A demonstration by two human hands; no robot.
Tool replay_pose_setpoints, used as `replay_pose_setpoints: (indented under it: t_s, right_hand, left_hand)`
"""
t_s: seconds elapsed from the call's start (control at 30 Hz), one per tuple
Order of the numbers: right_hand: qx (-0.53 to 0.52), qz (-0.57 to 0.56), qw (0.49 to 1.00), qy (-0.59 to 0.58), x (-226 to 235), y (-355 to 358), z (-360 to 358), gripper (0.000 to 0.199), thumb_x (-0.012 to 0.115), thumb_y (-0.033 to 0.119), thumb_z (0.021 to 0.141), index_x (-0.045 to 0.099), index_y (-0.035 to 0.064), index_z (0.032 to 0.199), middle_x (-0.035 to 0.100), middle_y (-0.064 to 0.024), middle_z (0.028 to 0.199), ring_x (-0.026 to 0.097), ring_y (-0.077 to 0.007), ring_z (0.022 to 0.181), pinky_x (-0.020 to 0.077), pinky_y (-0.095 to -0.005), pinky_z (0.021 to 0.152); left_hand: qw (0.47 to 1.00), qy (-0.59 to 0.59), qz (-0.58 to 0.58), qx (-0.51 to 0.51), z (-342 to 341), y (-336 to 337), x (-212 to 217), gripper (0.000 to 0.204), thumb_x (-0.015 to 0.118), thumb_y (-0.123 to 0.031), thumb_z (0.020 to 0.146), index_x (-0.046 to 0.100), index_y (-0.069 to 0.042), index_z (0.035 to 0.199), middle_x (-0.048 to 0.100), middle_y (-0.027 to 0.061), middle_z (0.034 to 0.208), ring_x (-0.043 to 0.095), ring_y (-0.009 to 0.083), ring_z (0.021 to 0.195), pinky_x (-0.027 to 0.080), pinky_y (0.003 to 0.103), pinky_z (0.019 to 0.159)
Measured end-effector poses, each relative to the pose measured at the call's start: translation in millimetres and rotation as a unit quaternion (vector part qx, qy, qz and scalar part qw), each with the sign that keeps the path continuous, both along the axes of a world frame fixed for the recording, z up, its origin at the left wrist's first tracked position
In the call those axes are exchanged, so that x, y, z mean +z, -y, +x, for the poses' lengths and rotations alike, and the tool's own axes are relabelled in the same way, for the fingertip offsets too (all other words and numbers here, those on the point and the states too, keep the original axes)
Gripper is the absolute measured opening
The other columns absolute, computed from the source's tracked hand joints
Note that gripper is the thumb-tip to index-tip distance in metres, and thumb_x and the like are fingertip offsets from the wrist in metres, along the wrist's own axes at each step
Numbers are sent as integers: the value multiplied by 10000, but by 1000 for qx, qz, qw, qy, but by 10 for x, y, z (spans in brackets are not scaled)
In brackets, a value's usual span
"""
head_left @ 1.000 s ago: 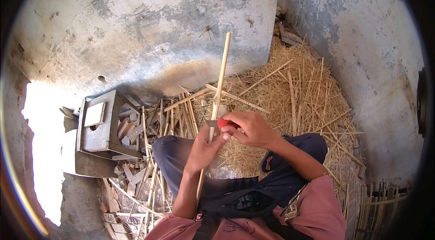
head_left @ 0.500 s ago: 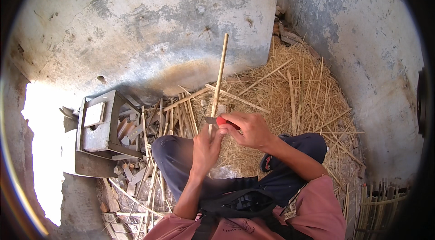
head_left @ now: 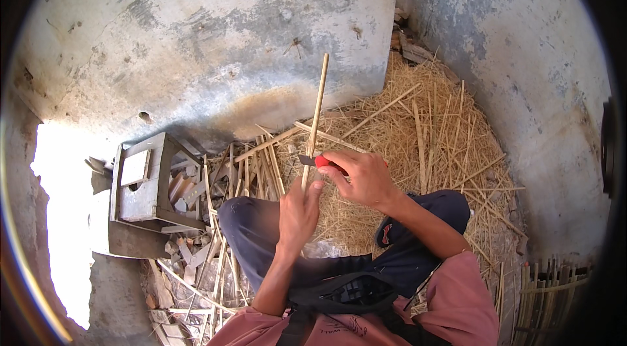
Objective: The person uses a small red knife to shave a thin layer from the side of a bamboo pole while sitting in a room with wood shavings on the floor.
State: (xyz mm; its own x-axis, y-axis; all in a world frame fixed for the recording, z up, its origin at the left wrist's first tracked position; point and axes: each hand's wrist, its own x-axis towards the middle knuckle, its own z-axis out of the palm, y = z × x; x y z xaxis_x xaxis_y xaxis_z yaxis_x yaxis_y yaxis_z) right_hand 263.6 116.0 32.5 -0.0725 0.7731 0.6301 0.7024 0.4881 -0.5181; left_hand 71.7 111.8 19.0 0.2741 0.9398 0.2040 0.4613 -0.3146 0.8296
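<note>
A thin pale bamboo stick [head_left: 318, 105] stands up between my knees, leaning a little to the right at its far end. Its lower part is wrapped by my left hand [head_left: 299, 215], thumb laid along it. My right hand [head_left: 363, 178] is closed on a knife with a red handle [head_left: 322, 161]. The short dark blade [head_left: 306, 160] lies across the stick, just above my left hand. Most of the knife's handle is hidden in my right palm.
Straw and shavings [head_left: 392, 130] cover the floor ahead, with loose bamboo strips [head_left: 264, 166] among them. A wooden box frame [head_left: 157, 179] stands at left beside rubble [head_left: 189, 258]. Worn walls [head_left: 215, 32] rise ahead and right. A bundle of upright sticks [head_left: 555, 300] is at lower right.
My right hand and the knife have moved up the stick, away from my left hand. The left hand keeps its hold, and the stick's top sits slightly lower.
</note>
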Motion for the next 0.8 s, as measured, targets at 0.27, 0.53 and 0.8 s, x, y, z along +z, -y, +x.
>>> replay_pose_setpoints:
  t_s: [0.27,0.53,0.8]
  right_hand:
    - [-171,-57,976,-118,201,-402,1083,372,582,398,1104,752,71,1153,633,-34,644,536,-119,505,441,-337,495]
    - [65,-54,994,-71,62,-131,403,245,709,278,1029,711,55,1129,718,-83,859,661,-199,674,513,-329,625]
    - [152,-44,987,7,-70,2,98,288,788,308,956,741,57,1089,764,-96,904,719,-249,672,561,-361,599]
  left_hand:
    - [999,-27,-34,-6,-147,236,-91,400,482,-321,1154,556,44,1008,545,242,636,572,501,606,418,513,561]
    - [998,22,-47,-32,-155,104,7,363,541,-325,1133,480,26,1066,552,218,637,555,408,554,424,482,552]
    - [996,54,-40,-50,-115,68,121,372,689,-282,1072,480,24,1045,592,167,655,526,189,576,445,383,544]
